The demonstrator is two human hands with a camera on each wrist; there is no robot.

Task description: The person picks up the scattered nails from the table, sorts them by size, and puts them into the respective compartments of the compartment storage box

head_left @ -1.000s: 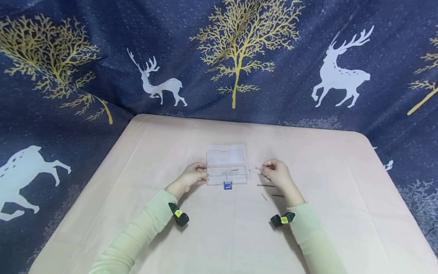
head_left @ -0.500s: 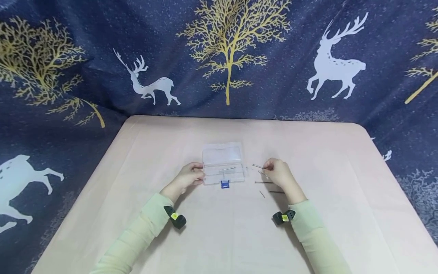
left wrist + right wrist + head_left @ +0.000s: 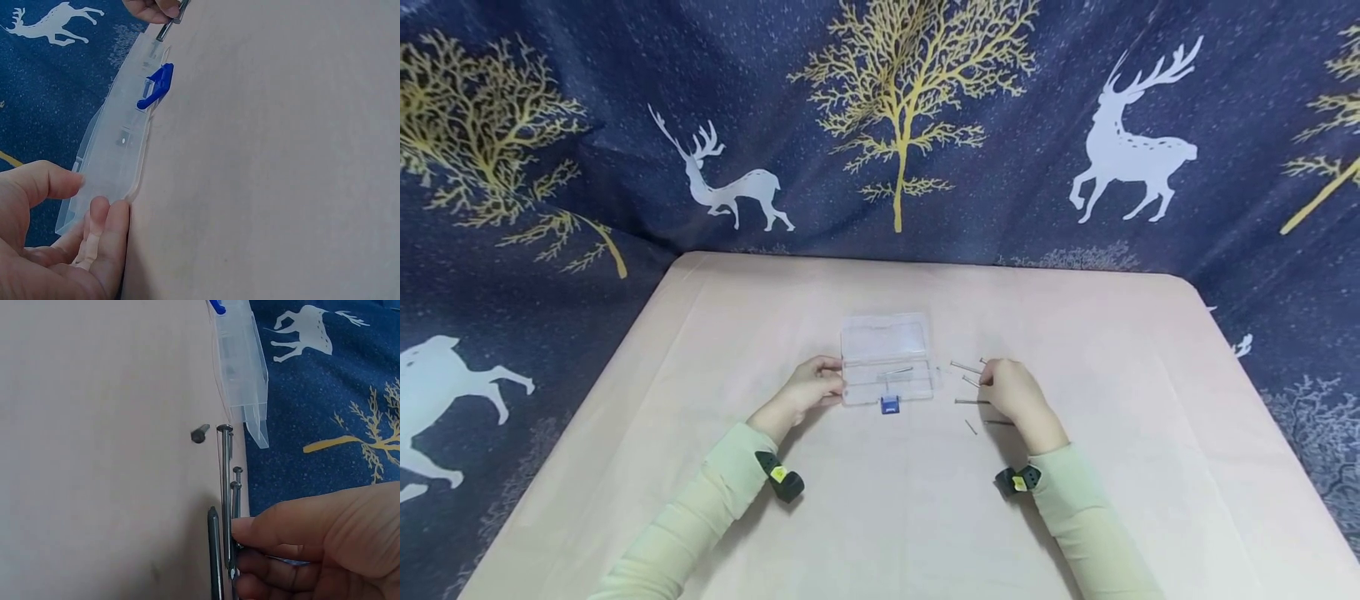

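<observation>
A clear plastic box point(image 3: 867, 393) lies with its lid point(image 3: 884, 337) tipped back and its blue latch point(image 3: 890, 406) toward me. My left hand point(image 3: 809, 387) holds the box's left end, thumb above and fingers along the side. Inside lies a thin metal nail point(image 3: 899, 370). Right of the box, my right hand point(image 3: 1017, 392) is among several loose nails. In the right wrist view, its thumb and forefinger pinch a slim nail point(image 3: 235, 503), beside a longer nail point(image 3: 226, 481) with a flat head. The curled fingers hide part of the nails.
A short nail point(image 3: 199, 434) lies apart on the pale tablecloth point(image 3: 895, 517), nearer me. Close to the right hand lies a thick nail point(image 3: 214, 544), point toward the box. Behind the table hangs a dark blue cloth point(image 3: 835, 100) with deer and trees.
My right hand has drawn slightly right and toward me, away from the nail it pinched earlier, which now shows beside other nails. My left hand stays at the box. The head view has shifted.
</observation>
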